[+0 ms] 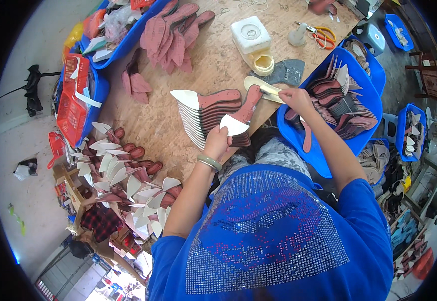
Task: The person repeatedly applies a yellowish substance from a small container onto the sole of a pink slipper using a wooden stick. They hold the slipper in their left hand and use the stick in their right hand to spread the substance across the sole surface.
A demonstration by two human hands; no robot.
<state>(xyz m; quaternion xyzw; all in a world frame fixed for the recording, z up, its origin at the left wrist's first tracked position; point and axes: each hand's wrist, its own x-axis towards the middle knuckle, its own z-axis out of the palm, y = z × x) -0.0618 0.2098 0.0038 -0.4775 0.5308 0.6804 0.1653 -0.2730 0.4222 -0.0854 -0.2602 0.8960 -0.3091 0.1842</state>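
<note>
My left hand [217, 143] grips the white toe end of a shoe insole [249, 106], whose reddish-brown heel points up and to the right. Pinched in my right hand [297, 102] is a small pale brush [273, 92], its tip at the insole's heel edge. Beneath the held piece lies a fanned stack of similar insoles [217, 103], with white toes and reddish heels. A cream-coloured flat piece [252, 81] rests on the table just beyond the brush, partly hidden. Past it stands a cream-crusted cup [264, 64], beside a dark grey flat piece [292, 69].
A white block-like container [251, 34], a squeeze bottle [297, 36] and orange-handled scissors [323, 37] are on the far table [158, 120]. Reddish insoles [170, 37] lie far left, white-tipped ones [128, 173] near left. A blue bin [288, 145] full of insoles stands right.
</note>
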